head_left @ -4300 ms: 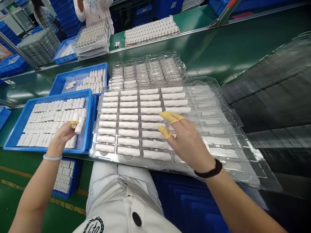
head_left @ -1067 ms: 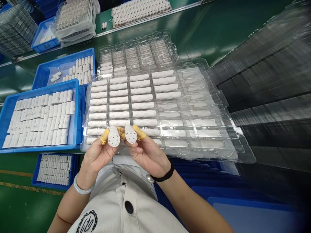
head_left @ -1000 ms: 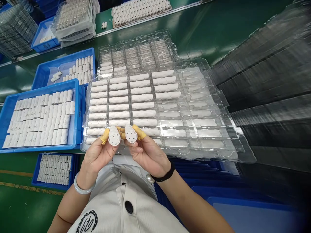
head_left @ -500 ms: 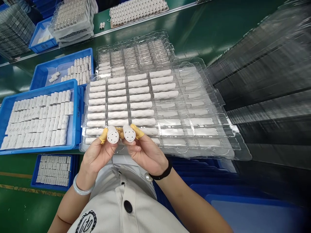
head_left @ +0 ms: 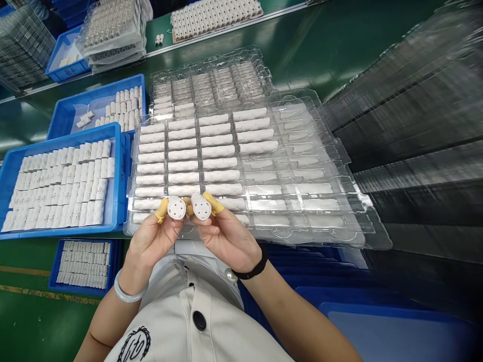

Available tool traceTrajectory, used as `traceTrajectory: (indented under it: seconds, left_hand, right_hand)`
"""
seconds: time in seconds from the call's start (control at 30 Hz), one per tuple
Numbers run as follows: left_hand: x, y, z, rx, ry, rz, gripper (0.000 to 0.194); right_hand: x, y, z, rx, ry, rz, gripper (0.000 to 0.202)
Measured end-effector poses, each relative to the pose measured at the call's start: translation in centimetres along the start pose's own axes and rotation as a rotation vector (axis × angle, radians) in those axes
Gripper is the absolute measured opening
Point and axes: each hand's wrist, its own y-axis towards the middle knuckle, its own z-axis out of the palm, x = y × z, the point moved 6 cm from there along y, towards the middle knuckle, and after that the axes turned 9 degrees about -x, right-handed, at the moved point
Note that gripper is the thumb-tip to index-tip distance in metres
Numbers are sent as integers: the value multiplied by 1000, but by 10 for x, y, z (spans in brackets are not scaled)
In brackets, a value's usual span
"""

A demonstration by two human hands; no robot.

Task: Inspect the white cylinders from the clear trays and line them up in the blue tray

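My left hand (head_left: 154,239) grips a white cylindrical piece (head_left: 176,208) between thumb and fingers. A second white piece (head_left: 202,208) is held in my right hand (head_left: 228,236), close beside the first. Both pieces turn their round ends, marked with small dark holes, up toward the camera. Yellow covers wrap some of my fingertips. Behind my hands lies a clear plastic tray (head_left: 269,232) with rows of white cylinders (head_left: 221,176) in its left and middle columns; its right columns show bare slots.
Blue bins (head_left: 119,176) of white cylinders stand on the left, with another blue bin (head_left: 53,274) lower down. Farther back are more clear trays (head_left: 260,75) and a stack of filled trays (head_left: 113,30). Dark blurred stacks (head_left: 415,146) rise at right.
The two white pieces have turned slightly in my fingers, so the holes on their ends sit at a different angle. Both hands remain in nearly the same place.
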Motion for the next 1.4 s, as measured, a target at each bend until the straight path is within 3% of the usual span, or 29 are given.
traceTrajectory:
  seconds: [0.17, 0.33, 0.5, 0.67, 0.97, 1.1, 1.4]
  left_hand:
    - [-3, 4, 1, 102, 42, 56, 33]
    - [-11, 2, 0, 232, 184, 202, 23]
    - [-15, -3, 2, 218, 221, 293, 29]
    - [-13, -6, 8, 253, 243, 282, 36]
    - [-14, -5, 9, 268, 264, 279, 38]
    - [-14, -5, 10, 333, 290, 306, 32]
    - [-18, -8, 7, 434, 354, 363, 41]
  right_hand:
    - [-2, -2, 3, 74, -83, -47, 23]
    - [5, -10, 7, 141, -301, -270, 20]
    - [8, -15, 11, 164, -429, -362, 19]
    - [6, -16, 16, 161, -367, -323, 37]
    - [4, -14, 14, 132, -318, -257, 42]
    - [4, -14, 13, 144, -326, -263, 48]
    - [4, -15, 12, 134, -301, -260, 48]
